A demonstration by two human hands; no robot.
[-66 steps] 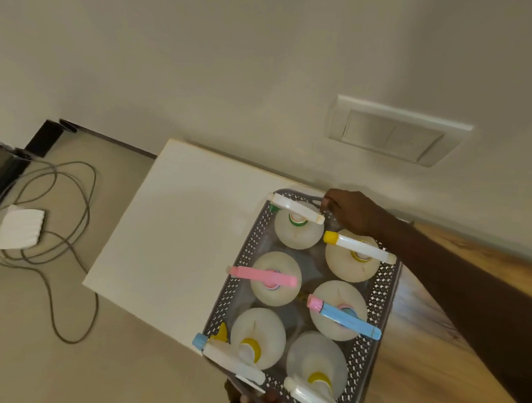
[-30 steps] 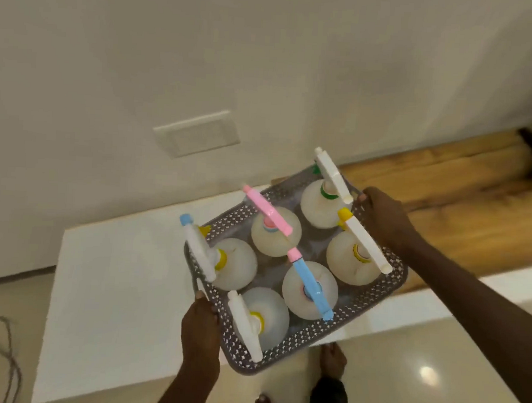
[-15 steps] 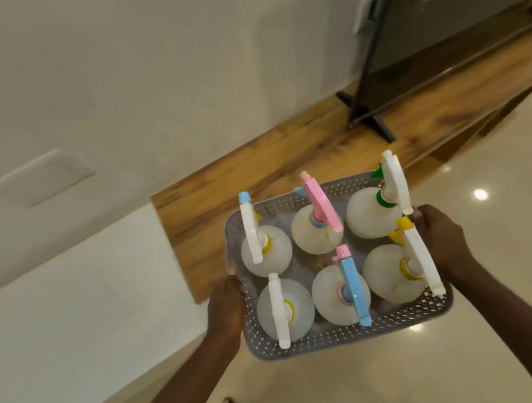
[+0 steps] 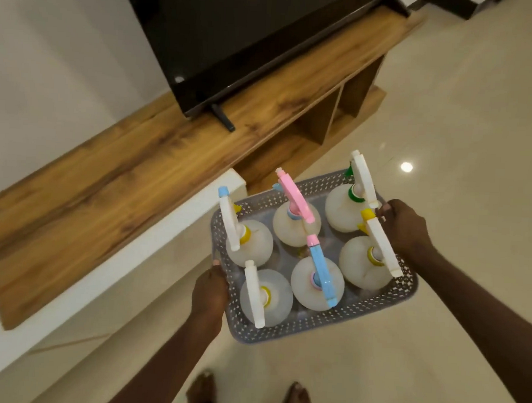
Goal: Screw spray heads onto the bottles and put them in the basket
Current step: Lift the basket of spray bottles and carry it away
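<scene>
A grey perforated basket (image 4: 310, 322) hangs in the air above the floor, held between both hands. My left hand (image 4: 209, 292) grips its left rim and my right hand (image 4: 403, 228) grips its right rim. Inside stand several round translucent bottles, each with a spray head screwed on: a pink head (image 4: 294, 195), a blue head (image 4: 321, 275), and white heads such as the head at the front left (image 4: 253, 294) and the head at the far right (image 4: 363, 178).
A wooden TV unit (image 4: 156, 152) with a black television (image 4: 236, 36) runs along the wall to the left. A white table edge (image 4: 126, 255) lies below it. The glossy tiled floor (image 4: 464, 104) spreads to the right. Bare feet (image 4: 248, 397) show at the bottom.
The basket was lifted off the white table and carried to the right, away from the wall. Both hands keep their hold on its rims. The television has come into view.
</scene>
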